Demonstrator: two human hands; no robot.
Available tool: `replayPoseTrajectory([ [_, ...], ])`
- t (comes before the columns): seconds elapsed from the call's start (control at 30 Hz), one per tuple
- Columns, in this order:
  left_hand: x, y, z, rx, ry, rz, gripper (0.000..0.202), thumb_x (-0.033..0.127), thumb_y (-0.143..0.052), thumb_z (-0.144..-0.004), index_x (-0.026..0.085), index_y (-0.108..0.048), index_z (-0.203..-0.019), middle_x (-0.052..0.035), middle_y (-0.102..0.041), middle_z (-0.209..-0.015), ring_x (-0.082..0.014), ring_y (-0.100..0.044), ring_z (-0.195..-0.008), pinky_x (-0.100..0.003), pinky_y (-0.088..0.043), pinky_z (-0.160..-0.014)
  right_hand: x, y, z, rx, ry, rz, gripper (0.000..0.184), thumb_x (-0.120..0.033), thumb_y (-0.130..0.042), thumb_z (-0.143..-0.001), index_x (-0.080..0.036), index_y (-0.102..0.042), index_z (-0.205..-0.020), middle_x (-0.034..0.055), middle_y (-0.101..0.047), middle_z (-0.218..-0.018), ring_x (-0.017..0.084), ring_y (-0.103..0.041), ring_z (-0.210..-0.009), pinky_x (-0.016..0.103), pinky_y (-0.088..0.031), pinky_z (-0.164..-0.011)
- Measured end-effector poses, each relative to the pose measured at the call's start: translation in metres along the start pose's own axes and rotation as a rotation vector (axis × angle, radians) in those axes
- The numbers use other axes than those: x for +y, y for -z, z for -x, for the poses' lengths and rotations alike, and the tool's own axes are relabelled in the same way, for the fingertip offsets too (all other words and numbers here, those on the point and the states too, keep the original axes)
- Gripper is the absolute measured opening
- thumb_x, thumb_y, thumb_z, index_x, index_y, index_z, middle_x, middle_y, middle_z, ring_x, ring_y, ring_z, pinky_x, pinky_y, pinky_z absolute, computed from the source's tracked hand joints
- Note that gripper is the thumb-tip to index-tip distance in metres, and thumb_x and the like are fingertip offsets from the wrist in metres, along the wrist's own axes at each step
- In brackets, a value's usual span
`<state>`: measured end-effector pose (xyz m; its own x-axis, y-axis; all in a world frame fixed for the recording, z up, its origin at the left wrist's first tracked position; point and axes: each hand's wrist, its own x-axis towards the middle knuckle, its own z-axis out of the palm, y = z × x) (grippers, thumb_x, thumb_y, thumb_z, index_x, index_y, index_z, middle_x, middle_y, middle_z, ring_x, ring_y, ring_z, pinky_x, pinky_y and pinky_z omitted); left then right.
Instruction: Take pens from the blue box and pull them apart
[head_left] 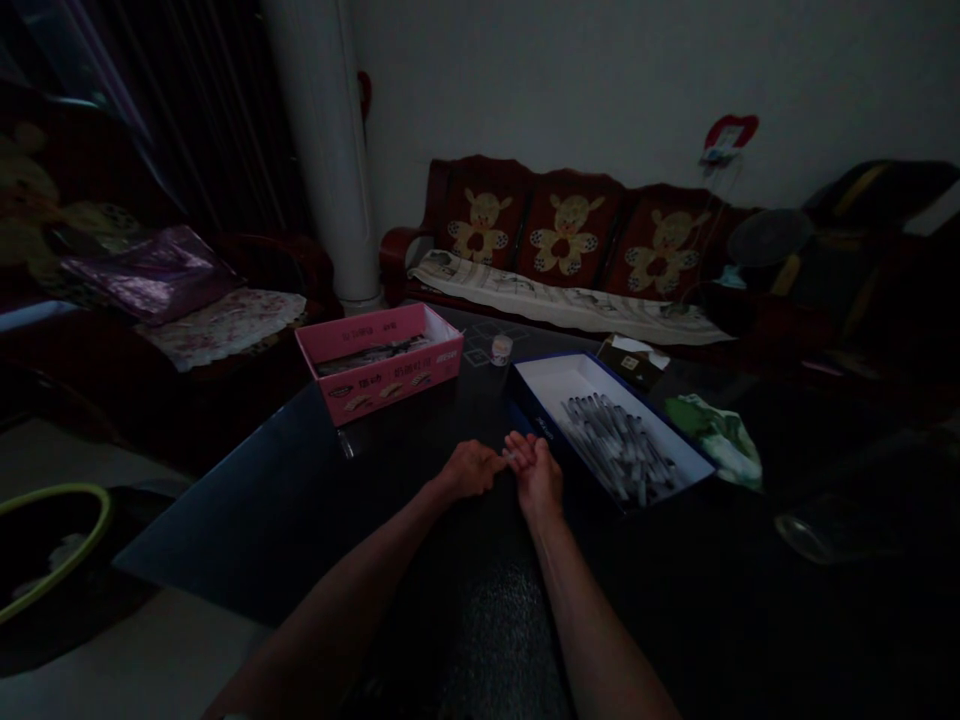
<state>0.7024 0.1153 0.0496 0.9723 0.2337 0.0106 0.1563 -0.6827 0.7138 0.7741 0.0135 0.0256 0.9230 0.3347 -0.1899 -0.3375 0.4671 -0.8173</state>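
Observation:
My left hand and my right hand meet over the dark table, fingertips together. Both are closed in a pinch on a small pale thing, too small and dim to name. Just right of my right hand stands a blue box with a white inside, holding several grey pens. A pink box with dark pieces inside stands beyond my left hand, apart from it.
A small white jar stands between the boxes. A dark carton and a green-white bag lie right of the blue box. Behind is a red sofa, a white pillar, and a green-rimmed basin at left.

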Motion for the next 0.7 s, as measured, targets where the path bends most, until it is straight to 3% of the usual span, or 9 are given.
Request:
replayPoseTrajectory([
  [0.07,-0.004,0.002,0.000,0.006,0.036,-0.041,0.040,0.032,-0.039,-0.095,0.014,-0.064,-0.069,-0.0027,-0.064,-0.060,-0.0122,-0.059,-0.052,-0.021,-0.044,-0.055,-0.001,0.000,-0.001,-0.014,0.008,0.030,0.034,-0.051,-0.060,-0.079,-0.019,-0.056,-0.090,0.0095,-0.075,-0.091,0.021,-0.071,-0.091,0.035,-0.055,-0.077],
  [0.23,-0.005,0.009,0.006,0.146,0.012,-0.287,0.032,0.034,-0.041,-0.096,0.018,-0.068,-0.091,-0.0075,-0.072,-0.089,-0.0190,-0.068,-0.082,-0.027,-0.049,-0.073,0.003,0.004,0.001,-0.035,0.130,0.163,0.040,-0.053,-0.053,-0.081,-0.018,-0.056,-0.102,0.0095,-0.074,-0.100,0.020,-0.070,-0.092,0.034,-0.055,-0.076],
  [0.4,-0.016,0.017,0.006,0.278,-0.016,-0.339,0.028,0.029,-0.046,-0.094,0.020,-0.063,-0.115,-0.0067,-0.070,-0.110,-0.0186,-0.067,-0.098,-0.028,-0.050,-0.085,-0.003,0.017,0.002,-0.040,0.420,0.760,0.043,-0.049,-0.047,-0.085,-0.015,-0.064,-0.106,0.0086,-0.073,-0.086,0.021,-0.069,-0.083,0.037,-0.051,-0.081],
  [0.53,-0.026,0.019,0.002,0.332,-0.074,-0.358,0.027,0.023,-0.049,-0.092,0.019,-0.063,-0.115,-0.0072,-0.069,-0.109,-0.0177,-0.065,-0.099,-0.027,-0.050,-0.086,-0.004,0.023,-0.001,-0.149,0.665,1.142,0.034,-0.036,-0.048,-0.083,-0.016,-0.069,-0.100,0.0130,-0.071,-0.100,0.024,-0.065,-0.095,0.038,-0.048,-0.089],
  [0.7,-0.026,0.017,0.001,0.352,-0.065,-0.438,0.030,0.029,-0.048,-0.094,0.024,-0.063,-0.119,-0.0058,-0.067,-0.098,-0.0170,-0.063,-0.091,-0.025,-0.049,-0.079,0.002,0.025,-0.006,-0.180,0.689,1.257,0.037,-0.028,-0.051,-0.080,-0.012,-0.065,-0.110,0.0156,-0.067,-0.105,0.026,-0.063,-0.099,0.040,-0.049,-0.091],
])
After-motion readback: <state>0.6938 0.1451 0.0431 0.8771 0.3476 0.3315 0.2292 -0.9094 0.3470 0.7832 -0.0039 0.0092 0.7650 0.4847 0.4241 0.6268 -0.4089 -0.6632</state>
